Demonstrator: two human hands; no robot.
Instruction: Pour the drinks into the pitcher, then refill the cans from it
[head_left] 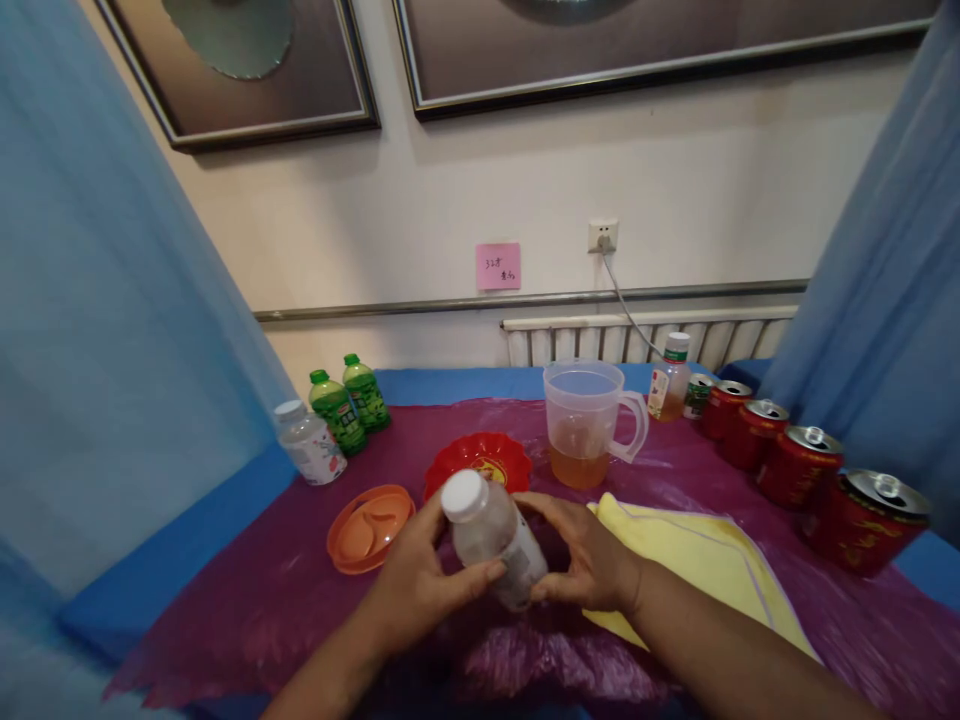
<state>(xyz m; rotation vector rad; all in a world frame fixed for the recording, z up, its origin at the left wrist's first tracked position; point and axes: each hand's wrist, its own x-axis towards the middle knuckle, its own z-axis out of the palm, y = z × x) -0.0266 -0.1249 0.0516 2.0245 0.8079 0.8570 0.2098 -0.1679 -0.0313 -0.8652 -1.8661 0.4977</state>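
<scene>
A clear bottle with a white cap (495, 540) is tilted to the left between my two hands, above the purple plastic sheet. My left hand (424, 575) is wrapped round its left side, thumb across the front. From the right, my right hand (589, 555) grips the same bottle with thumb and fingers. Just behind lies a red scalloped dish (450, 458), partly hidden by the bottle. An orange lid-like dish (371, 528) rests to the left. The clear jug (583, 420) behind my right hand holds some amber liquid. A yellow cloth (697, 555) lies partly under my right forearm.
Two green bottles (337, 412) and a white-capped bottle (311, 445) stand at the left. Several red cans (799, 467) line the right side, near a bottle with some amber liquid (669, 380). Blue curtains (877, 220) hang at both sides.
</scene>
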